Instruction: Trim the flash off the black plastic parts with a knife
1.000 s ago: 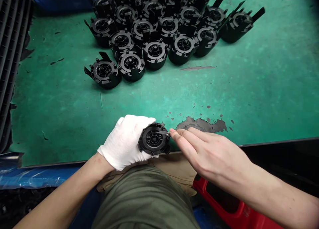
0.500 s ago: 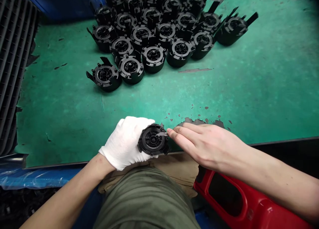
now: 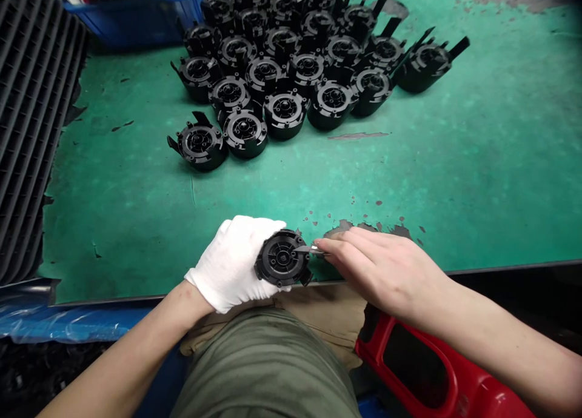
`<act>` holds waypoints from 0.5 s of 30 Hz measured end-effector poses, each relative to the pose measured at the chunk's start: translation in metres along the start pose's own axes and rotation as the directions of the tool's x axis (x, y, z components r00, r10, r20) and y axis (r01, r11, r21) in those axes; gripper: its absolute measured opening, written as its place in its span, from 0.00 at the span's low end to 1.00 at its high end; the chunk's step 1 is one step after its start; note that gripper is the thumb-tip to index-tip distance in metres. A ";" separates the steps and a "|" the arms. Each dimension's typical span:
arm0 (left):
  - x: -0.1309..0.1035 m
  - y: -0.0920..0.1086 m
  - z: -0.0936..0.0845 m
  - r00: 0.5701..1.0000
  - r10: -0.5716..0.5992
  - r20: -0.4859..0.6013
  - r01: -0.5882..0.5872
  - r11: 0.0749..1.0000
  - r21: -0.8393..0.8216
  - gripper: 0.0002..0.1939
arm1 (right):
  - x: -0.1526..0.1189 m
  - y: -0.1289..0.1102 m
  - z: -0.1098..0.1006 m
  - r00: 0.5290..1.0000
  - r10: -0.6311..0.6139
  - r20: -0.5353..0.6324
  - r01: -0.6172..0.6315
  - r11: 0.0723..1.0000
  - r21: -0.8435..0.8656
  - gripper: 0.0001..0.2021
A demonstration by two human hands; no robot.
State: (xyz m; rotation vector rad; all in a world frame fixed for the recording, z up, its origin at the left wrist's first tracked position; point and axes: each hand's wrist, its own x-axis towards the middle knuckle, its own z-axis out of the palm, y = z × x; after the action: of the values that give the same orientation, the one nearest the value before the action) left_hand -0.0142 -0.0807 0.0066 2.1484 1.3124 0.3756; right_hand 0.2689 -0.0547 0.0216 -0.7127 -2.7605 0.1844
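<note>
My left hand [image 3: 239,263], in a white glove, is wrapped round a round black plastic housing [image 3: 282,258] with its ribbed face turned up. It is held at the near edge of the table. My bare right hand [image 3: 382,263] pinches a small knife [image 3: 307,249], whose pointed blade lies over the right part of the housing's face. Whether the blade touches the plastic I cannot tell. The fingers of my right hand hide most of the knife's handle.
Several similar black housings [image 3: 286,107] stand in rows on the green table [image 3: 459,182]. A blue bin [image 3: 136,21] is at the back left, beside a dark ridged panel [image 3: 36,115]. A red plastic stool [image 3: 459,375] stands below the table at the right.
My right hand has drawn the knife slightly to the right, and more of the blade shows. The view has shifted a little, so more of the blue bin appears.
</note>
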 end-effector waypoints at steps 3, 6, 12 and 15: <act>-0.006 -0.005 0.006 0.998 0.031 -0.061 -0.029 0.999 0.028 0.34 | 0.004 -0.006 0.000 1.000 -0.008 0.012 0.009 0.998 -0.065 0.12; -0.014 -0.006 0.017 0.978 0.042 -0.204 -0.026 0.997 0.079 0.59 | 0.004 -0.007 0.001 0.999 0.034 0.029 -0.032 0.998 -0.056 0.13; -0.013 0.002 0.022 0.959 -0.037 -0.283 0.043 0.999 0.015 0.43 | 0.004 0.001 -0.002 0.998 0.062 -0.010 -0.062 0.997 0.056 0.12; -0.009 -0.008 0.012 0.980 -0.024 -0.197 0.009 0.997 -0.076 0.45 | 0.006 0.007 -0.008 0.998 0.055 -0.020 -0.054 0.997 0.059 0.11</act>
State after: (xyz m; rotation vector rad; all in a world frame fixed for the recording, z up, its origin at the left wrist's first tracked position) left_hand -0.0183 -0.0900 -0.0075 2.0786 1.4001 0.6352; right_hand 0.2700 -0.0451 0.0295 -0.7702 -2.7050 0.2653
